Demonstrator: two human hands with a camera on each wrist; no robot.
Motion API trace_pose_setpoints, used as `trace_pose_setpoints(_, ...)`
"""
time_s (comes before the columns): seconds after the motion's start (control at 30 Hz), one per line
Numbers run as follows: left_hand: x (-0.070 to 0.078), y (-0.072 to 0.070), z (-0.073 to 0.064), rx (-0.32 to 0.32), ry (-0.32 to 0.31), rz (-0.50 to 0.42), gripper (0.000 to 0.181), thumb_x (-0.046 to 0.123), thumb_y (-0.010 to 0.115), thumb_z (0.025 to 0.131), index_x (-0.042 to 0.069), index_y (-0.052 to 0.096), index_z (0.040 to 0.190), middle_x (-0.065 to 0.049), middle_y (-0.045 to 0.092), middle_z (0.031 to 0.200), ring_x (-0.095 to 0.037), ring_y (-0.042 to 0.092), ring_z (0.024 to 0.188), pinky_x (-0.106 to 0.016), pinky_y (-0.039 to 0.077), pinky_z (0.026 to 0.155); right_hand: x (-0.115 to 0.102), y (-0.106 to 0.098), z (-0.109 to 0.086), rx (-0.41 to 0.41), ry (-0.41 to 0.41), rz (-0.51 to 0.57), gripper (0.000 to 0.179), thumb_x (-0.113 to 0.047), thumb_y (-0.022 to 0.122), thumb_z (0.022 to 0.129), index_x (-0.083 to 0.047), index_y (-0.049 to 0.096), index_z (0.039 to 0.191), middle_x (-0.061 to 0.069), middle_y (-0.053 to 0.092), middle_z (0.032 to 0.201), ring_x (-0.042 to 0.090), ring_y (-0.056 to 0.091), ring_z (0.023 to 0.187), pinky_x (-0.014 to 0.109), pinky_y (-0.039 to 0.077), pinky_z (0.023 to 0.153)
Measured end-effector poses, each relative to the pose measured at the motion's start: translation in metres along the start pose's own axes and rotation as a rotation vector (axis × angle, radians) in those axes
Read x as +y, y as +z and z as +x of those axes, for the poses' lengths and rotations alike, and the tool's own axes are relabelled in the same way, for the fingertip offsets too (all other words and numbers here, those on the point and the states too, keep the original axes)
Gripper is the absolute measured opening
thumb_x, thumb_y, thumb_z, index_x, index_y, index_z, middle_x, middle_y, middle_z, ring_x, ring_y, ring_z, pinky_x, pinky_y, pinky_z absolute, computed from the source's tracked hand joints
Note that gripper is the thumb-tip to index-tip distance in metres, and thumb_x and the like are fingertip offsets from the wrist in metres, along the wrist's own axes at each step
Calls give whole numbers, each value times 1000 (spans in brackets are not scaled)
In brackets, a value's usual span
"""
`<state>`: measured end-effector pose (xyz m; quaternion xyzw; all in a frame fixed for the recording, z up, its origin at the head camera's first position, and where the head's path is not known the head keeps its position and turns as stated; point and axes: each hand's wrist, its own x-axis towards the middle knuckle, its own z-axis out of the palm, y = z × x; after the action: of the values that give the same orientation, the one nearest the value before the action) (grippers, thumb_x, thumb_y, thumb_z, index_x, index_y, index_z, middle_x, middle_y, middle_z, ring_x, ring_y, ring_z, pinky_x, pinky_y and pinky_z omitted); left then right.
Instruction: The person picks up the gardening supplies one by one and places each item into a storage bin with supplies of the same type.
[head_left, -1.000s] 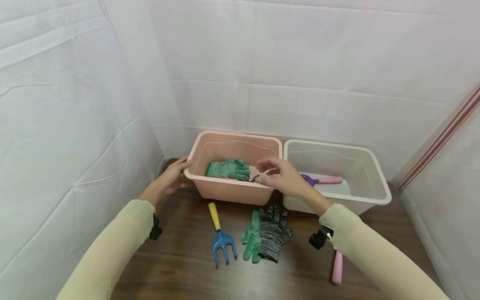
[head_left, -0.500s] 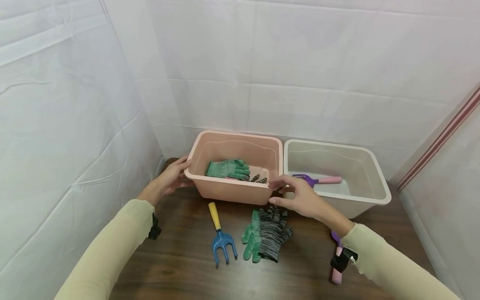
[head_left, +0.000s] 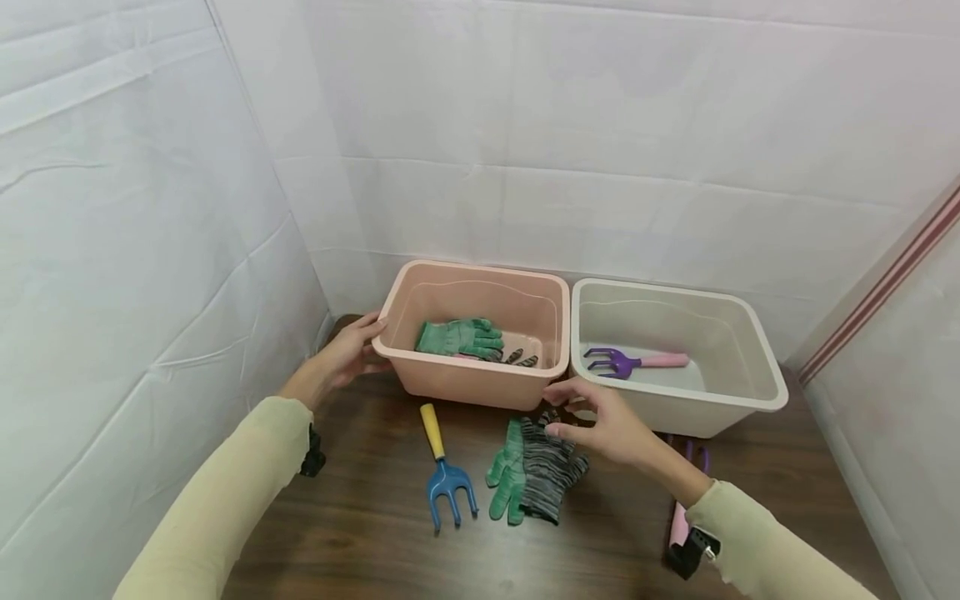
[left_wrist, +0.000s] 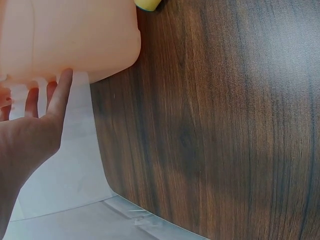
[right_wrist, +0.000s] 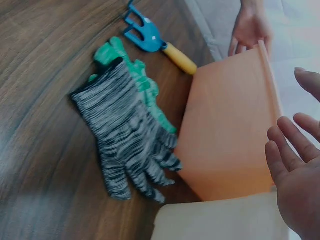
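My left hand (head_left: 345,352) holds the left end of the pink bin (head_left: 465,385), thumb side at the rim and fingers against the outer wall below it. Over the table, by the bin's near right corner, my right hand (head_left: 603,421) has loosely bent fingers with nothing between them. Under its fingertips in the head view lies a black-and-grey striped glove (right_wrist: 127,132), overlapping a green glove (right_wrist: 142,82). Inside the pink bin are another green glove (head_left: 461,337) and striped glove fingers (head_left: 522,358), partly hidden by the near wall.
A blue hand fork (head_left: 447,483) with a yellow handle lies left of the gloves. The white bin (head_left: 678,404) adjoins the pink one and contains a purple hand fork (head_left: 618,362). A pink-handled tool (head_left: 680,521) lies partly under my right forearm. White cloth walls (head_left: 465,133) surround the table.
My right hand has moved out of the pink bin, over its near right corner, and down towards the striped glove, with nothing in it. The left hand stays at the bin's rim.
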<state>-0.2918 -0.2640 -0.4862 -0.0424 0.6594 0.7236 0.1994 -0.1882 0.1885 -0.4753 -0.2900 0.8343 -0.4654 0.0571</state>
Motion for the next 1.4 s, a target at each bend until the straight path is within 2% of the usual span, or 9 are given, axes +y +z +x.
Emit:
trace_pose_setpoints(0.17, 0, 0, 0, 0, -10, -2, 63, 34, 43, 116, 21, 17, 172, -17, 25, 173, -39, 32, 155, -64, 34, 120, 17, 9, -5, 20, -14, -42, 47, -28, 86, 93, -9, 68, 133, -2, 70, 125, 25, 67, 118, 50, 56, 102)
trace_pose_setpoints(0.43, -1, -1, -2, 5, -9, -8, 63, 33, 43, 116, 19, 17, 172, -18, 24, 173, -39, 31, 155, -65, 32, 121, 49, 28, -7, 62, 44, -51, 47, -31, 87, 92, -13, 68, 131, 3, 71, 127, 32, 68, 116, 50, 57, 100)
trace_pose_setpoints(0.67, -2, -3, -1, 4, -2, -12, 63, 33, 44, 116, 19, 17, 172, -17, 24, 173, -38, 30, 156, -65, 32, 121, 74, 42, -10, 94, 78, -33, 51, -31, 90, 88, -10, 69, 130, 13, 71, 127, 31, 67, 114, 55, 56, 98)
trace_pose_setpoints(0.8, -2, -3, -1, 1, 3, -16, 63, 33, 44, 116, 19, 17, 172, -17, 24, 173, -39, 29, 156, -65, 33, 121, 87, 50, -13, 103, 87, -64, 54, -31, 90, 88, -5, 69, 130, 15, 71, 127, 33, 68, 114, 53, 56, 98)
trace_pose_setpoints(0.97, -2, -3, -2, 4, 0, -14, 64, 34, 44, 116, 19, 17, 172, -17, 24, 173, -40, 29, 156, -66, 32, 121, 96, 59, -17, 111, 115, -92, 59, -30, 93, 85, -1, 69, 130, 14, 72, 126, 30, 67, 116, 52, 55, 101)
trace_pose_setpoints(1.2, -3, -2, -1, 6, -9, -13, 63, 34, 44, 116, 19, 18, 172, -17, 25, 173, -39, 31, 155, -66, 31, 121, 102, 69, -23, 107, 144, -126, 62, -42, 92, 83, -7, 71, 129, 4, 71, 123, 22, 67, 113, 47, 56, 99)
trace_pose_setpoints(1.4, -4, -3, 0, 19, -8, -17, 64, 34, 45, 116, 19, 18, 172, -17, 25, 173, -38, 31, 155, -66, 32, 121, 104, 71, -23, 101, 148, -106, 65, -47, 92, 82, -7, 71, 129, 3, 70, 121, 25, 66, 111, 49, 56, 97)
